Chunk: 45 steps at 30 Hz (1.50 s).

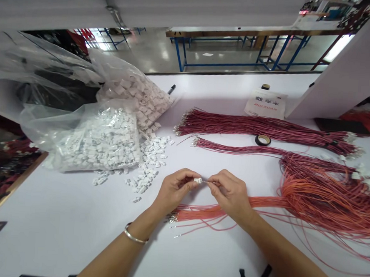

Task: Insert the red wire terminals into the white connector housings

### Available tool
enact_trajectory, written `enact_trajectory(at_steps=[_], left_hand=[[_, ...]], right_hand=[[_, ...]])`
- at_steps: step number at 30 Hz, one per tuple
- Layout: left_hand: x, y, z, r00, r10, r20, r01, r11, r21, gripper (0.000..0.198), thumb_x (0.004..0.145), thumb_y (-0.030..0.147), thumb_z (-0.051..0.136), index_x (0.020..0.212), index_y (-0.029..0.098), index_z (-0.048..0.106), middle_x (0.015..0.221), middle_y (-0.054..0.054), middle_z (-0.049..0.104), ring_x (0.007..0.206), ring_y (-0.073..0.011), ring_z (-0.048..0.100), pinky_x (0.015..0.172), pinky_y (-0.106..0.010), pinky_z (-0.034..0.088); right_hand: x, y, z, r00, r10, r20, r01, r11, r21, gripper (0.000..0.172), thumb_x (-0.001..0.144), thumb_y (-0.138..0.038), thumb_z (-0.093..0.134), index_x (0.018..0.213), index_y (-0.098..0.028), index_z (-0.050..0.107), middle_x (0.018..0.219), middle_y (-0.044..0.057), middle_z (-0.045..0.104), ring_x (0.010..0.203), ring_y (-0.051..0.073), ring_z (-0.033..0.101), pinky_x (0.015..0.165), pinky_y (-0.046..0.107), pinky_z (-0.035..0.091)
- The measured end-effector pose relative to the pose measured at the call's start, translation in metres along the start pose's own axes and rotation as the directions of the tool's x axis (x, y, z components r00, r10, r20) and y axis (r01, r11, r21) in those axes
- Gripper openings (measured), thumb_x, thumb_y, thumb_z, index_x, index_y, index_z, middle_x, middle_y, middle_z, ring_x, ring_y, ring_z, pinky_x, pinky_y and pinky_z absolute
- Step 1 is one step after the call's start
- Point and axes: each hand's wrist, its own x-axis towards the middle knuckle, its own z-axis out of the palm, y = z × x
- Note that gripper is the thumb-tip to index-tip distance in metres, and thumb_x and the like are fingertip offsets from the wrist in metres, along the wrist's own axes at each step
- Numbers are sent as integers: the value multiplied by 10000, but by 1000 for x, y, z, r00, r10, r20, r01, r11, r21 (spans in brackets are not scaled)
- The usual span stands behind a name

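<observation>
Between thumb and fingers, my left hand [174, 190] pinches a small white plastic connector housing [198, 180]. My right hand [231, 192] is closed on a thin wire [204, 181], whose end is at the housing's right side. Whether the wire end sits inside the housing or just touches it, I cannot tell. Below both hands lies a bundle of orange-red wires [193, 214] with metal terminals at its left end. Loose white connector housings [146, 180] are scattered left of my left hand.
A clear bag of white housings [103, 142] and a bag of pinkish pieces [140, 98] stand at left. Dark red wire bundles [236, 125], a black tape roll [263, 140] and a printed packet [265, 103] lie behind my hands. A wire heap [319, 192] fills the right.
</observation>
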Motion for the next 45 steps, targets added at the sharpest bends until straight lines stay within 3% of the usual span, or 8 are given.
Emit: enact_trajectory(at_steps=[19, 36, 45], left_hand=[[-1, -1, 0, 999, -4, 39, -1, 990, 139, 149, 887, 256, 625, 958, 175, 728, 819, -45, 694, 700, -149, 606, 664, -268, 481], [-1, 1, 3, 994, 39, 100, -56, 984, 172, 162, 913, 256, 587, 929, 175, 726, 790, -50, 714, 688, -157, 661, 681, -269, 533], [-1, 4, 4, 993, -12, 119, -15, 975, 222, 149, 901, 240, 586, 931, 187, 721, 791, -39, 733, 694, -160, 671, 688, -267, 528]], right_hand=[[-3, 4, 5, 999, 30, 42, -26, 997, -79, 109, 824, -132, 531, 752, -194, 583, 664, -20, 550, 575, 93, 510, 568, 216, 385], [-5, 7, 8, 990, 50, 135, -41, 997, -70, 135, 852, -126, 507, 748, -198, 555, 677, -18, 553, 578, 98, 474, 573, 227, 351], [-6, 6, 13, 991, 17, 134, 1, 991, -134, 170, 892, -146, 492, 742, -199, 552, 680, -8, 582, 587, 113, 485, 602, 253, 344]])
